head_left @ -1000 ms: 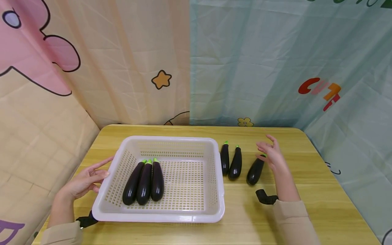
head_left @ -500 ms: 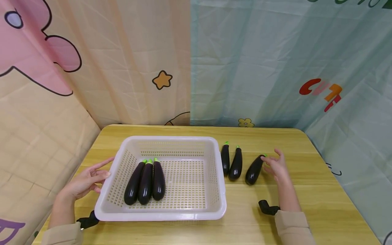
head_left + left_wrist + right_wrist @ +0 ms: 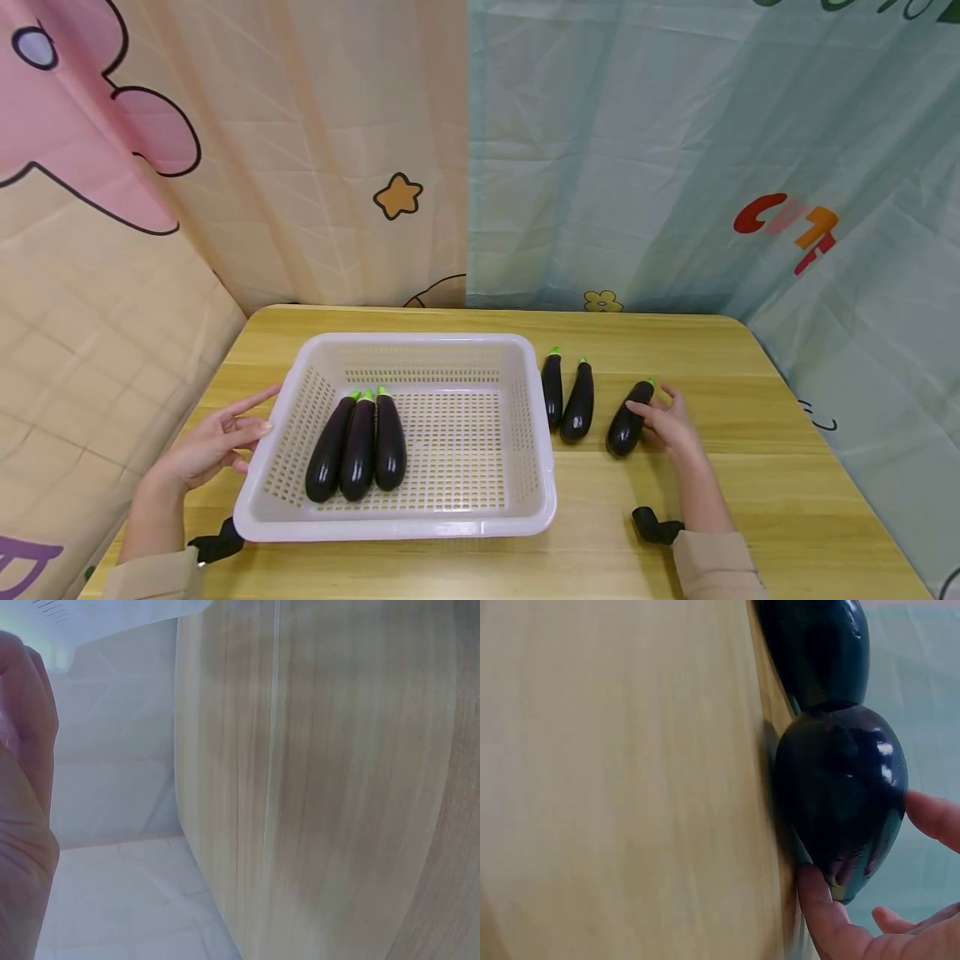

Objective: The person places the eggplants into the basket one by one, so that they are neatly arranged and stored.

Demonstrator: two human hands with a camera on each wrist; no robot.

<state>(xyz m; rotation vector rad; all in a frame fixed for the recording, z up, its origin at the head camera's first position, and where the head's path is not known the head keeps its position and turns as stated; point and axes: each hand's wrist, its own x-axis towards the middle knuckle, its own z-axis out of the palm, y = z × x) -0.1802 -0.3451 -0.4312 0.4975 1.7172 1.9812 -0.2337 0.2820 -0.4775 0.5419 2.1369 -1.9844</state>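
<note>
My right hand (image 3: 670, 425) grips a glossy dark purple eggplant (image 3: 627, 423) on the right part of the table, near its green stem end. In the right wrist view its fingers reach both sides of that eggplant (image 3: 844, 795). My left hand (image 3: 206, 442) rests against the left rim of a white plastic basket (image 3: 397, 529), its index finger and thumb extended along the edge. Three eggplants (image 3: 358, 450) lie side by side in the left half of the basket. Most of the left hand is cut off in the left wrist view.
Two more eggplants (image 3: 577, 404) lie just right of the basket, stems pointing away. The light wooden table (image 3: 787, 500) ends at printed curtains (image 3: 600, 167) behind and at both sides. Black wrist straps (image 3: 656, 527) show at the sleeves.
My right hand has come down from above the eggplant's stem, passed to its right side, and taken hold of it. That eggplant has shifted slightly. The left hand stays at the basket rim.
</note>
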